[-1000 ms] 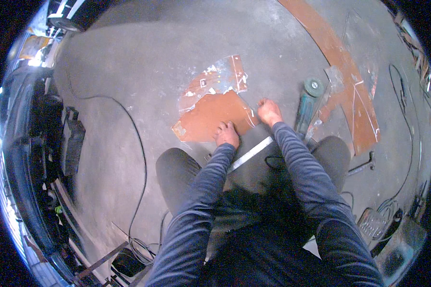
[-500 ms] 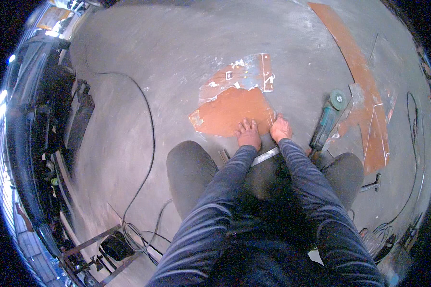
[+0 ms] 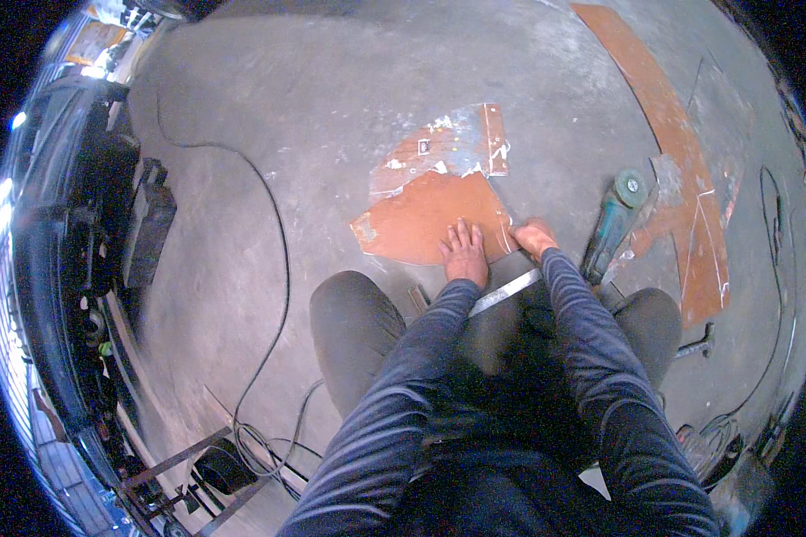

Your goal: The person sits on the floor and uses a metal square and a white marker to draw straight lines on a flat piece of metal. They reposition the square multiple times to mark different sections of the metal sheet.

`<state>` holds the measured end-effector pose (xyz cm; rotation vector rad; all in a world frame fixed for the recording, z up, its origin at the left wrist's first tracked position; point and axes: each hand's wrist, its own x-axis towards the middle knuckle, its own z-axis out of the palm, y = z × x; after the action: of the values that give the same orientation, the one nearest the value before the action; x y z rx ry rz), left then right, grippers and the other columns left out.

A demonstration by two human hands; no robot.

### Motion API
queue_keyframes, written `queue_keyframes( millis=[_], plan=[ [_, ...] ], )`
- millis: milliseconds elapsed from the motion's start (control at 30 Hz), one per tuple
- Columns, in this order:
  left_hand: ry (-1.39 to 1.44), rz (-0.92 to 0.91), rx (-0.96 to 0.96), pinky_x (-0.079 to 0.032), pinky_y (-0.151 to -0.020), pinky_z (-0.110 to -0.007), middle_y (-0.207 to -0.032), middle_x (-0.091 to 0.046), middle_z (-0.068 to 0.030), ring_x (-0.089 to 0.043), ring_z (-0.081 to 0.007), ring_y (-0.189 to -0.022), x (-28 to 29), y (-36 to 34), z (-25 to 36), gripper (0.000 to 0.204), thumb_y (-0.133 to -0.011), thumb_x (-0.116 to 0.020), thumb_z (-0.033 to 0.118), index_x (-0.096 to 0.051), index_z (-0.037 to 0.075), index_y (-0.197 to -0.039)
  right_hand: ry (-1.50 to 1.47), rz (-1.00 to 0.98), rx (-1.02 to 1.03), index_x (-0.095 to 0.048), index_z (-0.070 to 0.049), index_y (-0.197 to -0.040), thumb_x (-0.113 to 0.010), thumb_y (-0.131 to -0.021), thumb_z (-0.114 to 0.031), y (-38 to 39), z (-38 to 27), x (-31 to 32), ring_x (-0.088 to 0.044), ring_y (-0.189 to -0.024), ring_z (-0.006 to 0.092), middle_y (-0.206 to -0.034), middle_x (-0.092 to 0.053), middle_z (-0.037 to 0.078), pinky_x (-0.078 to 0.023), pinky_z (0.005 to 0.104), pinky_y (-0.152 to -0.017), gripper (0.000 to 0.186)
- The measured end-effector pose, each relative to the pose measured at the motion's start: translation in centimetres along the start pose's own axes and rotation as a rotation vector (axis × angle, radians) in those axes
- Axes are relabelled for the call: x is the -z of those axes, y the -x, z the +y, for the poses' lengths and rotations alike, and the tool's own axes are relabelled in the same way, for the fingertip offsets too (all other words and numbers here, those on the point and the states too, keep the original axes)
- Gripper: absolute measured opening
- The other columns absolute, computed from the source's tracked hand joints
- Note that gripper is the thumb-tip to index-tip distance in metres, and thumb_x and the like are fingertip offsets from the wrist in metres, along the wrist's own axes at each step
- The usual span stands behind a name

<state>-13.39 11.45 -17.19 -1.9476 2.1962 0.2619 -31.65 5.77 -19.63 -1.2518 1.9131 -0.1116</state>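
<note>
A rusty brown metal sheet [image 3: 425, 219] lies flat on the concrete floor in front of my knees. My left hand [image 3: 465, 251] presses flat on its near edge, fingers spread. My right hand [image 3: 535, 238] is at the sheet's right corner, fingers curled; it is blurred and I cannot tell whether it holds anything. A metal ruler [image 3: 506, 292] lies on the floor between my forearms. A green angle grinder [image 3: 613, 225] rests just right of my right hand.
A second sheet [image 3: 448, 148] with peeling white film lies behind the rusty one. Long rusty strips [image 3: 681, 170] run along the right. A black cable [image 3: 273, 233] curves across the floor on the left toward dark machinery [image 3: 143, 228].
My view has shifted, so the sheet sits more to the right and higher. My right hand has drawn in close to the left hand at the sheet's right corner.
</note>
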Motion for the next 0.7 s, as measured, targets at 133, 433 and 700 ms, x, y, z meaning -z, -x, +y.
queue_keyframes(
  millis=[133,433,700],
  plan=[
    [0.008,0.050,-0.063,-0.037,-0.111,-0.059,-0.159,-0.035,-0.0207,-0.040,-0.0437,-0.143,1.6,-0.9,0.2,0.052,-0.100,-0.045,0.018,-0.039,0.011,-0.151,-0.032,-0.107,0.095,-0.071,0.003,-0.095,-0.073,-0.087,-0.039,-0.6,-0.6,2.8,-0.068,-0.066,0.0302,-0.090,-0.072,0.018,-0.051,0.0443,-0.055,0.043],
    [0.194,-0.216,-0.184,-0.052,-0.099,-0.050,-0.136,-0.059,-0.0257,-0.065,-0.0427,-0.114,13.0,-5.6,-4.4,0.049,-0.092,-0.055,0.012,-0.051,0.006,-0.141,-0.798,-0.104,-0.013,-0.063,-0.002,-0.104,-0.057,-0.098,-0.022,0.4,-5.6,11.2,-0.054,-0.054,0.0147,-0.070,-0.059,0.005,-0.045,0.0318,-0.045,0.022],
    [0.154,-0.245,-0.226,-0.055,-0.091,-0.049,-0.116,-0.070,-0.0245,-0.069,-0.0404,-0.105,24.0,-13.5,-9.9,0.049,-0.082,-0.065,0.025,-0.063,0.009,-0.128,-1.191,-0.020,0.044,-0.046,0.000,-0.137,-0.046,-0.094,-0.003,1.4,-5.6,11.1,-0.067,-0.084,0.0225,-0.108,-0.065,0.014,-0.061,0.0362,-0.072,0.043]
  ],
)
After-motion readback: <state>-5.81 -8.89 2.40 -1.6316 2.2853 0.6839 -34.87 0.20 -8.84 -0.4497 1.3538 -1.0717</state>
